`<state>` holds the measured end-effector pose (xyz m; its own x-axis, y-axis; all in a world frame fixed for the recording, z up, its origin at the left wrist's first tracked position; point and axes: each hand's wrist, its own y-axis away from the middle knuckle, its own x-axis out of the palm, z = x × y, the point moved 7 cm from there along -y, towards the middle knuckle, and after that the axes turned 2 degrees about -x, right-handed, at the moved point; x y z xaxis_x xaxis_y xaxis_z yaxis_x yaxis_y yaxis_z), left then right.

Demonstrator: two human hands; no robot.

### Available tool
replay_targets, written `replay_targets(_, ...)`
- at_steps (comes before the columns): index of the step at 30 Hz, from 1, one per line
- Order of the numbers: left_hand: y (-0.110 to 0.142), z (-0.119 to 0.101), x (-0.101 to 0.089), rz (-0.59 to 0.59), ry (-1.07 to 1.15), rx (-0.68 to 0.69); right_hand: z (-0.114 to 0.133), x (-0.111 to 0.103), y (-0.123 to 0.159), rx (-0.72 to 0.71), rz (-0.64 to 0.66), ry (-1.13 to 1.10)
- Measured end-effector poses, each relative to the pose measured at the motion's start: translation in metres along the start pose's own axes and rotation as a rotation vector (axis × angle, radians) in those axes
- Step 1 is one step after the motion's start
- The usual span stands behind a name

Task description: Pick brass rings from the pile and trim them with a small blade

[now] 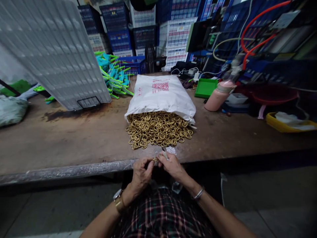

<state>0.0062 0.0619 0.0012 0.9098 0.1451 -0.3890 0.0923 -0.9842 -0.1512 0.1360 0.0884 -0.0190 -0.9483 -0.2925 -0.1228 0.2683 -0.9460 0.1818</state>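
Just in front of the table edge, my left hand (pixel 141 173) is closed, pinching a brass-coloured ring (pixel 155 159) between thumb and finger. My right hand (pixel 174 167) meets it from the other side, its fingers closed around a small tool with a pale handle (pixel 165 155) and a thin dark tip that points away from me. The tool's working end is too small to make out. Beyond both hands lies a heap of similar brass rings (pixel 158 129), spilling from the mouth of a white sack (pixel 160 96) with red print.
A tilted white plastic rack (pixel 59 53) stands at left, with green and turquoise plastic pieces (pixel 115 74) behind it. On the right are a green tray (pixel 206 87), a pink bottle (pixel 218 97) and a yellow basket (pixel 279 124). Stacked crates (pixel 175 33) line the back.
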Motion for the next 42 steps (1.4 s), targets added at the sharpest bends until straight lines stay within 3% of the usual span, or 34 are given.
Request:
replay_targets(4,0.003,-0.005,0.007,0.062,0.074,-0.032,0.000,0.001,0.000,-0.068,-0.010,0.150)
replay_targets(10,0.010,0.008,0.020,0.240,0.359,-0.340,-0.005,0.006,-0.003,-0.025,0.003,0.129)
replay_targets(17,0.016,0.015,0.029,0.354,0.553,-0.479,-0.003,0.005,-0.005,-0.033,-0.012,0.137)
replay_targets(29,0.018,0.021,0.029,0.336,0.791,-0.568,-0.005,0.006,-0.011,-0.065,-0.011,0.178)
replay_targets(37,0.010,0.027,0.022,0.242,0.722,-0.519,0.004,0.014,-0.002,-0.229,0.045,0.769)
replay_targets(42,0.008,0.026,0.017,0.223,0.623,-0.479,0.002,0.021,0.000,-0.252,0.109,0.891)
